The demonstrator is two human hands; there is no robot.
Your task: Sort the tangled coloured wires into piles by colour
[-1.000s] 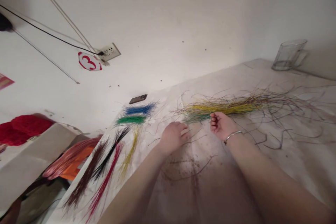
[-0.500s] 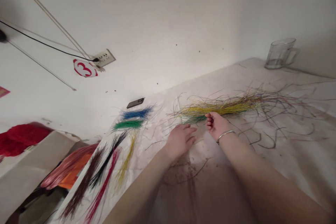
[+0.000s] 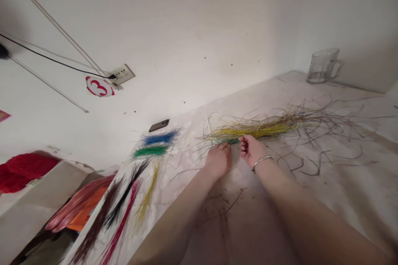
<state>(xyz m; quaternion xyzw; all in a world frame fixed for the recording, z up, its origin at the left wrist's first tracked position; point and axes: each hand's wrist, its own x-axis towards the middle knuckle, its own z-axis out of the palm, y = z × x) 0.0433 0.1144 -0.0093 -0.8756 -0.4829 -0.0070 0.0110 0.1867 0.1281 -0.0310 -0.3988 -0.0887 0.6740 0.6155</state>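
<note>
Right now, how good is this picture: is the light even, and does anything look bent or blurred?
In the head view, the wall is brightest mid-frame and dims toward the corners. In that view, the wide lens tilts the table and stretches the left arm and right arm. There too, the thin strands look slightly soft.

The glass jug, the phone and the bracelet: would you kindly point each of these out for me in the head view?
glass jug [image 3: 321, 67]: head view, on its body.
phone [image 3: 159, 125]: head view, on its top face.
bracelet [image 3: 260, 159]: head view, on the band at the right wrist.
</note>
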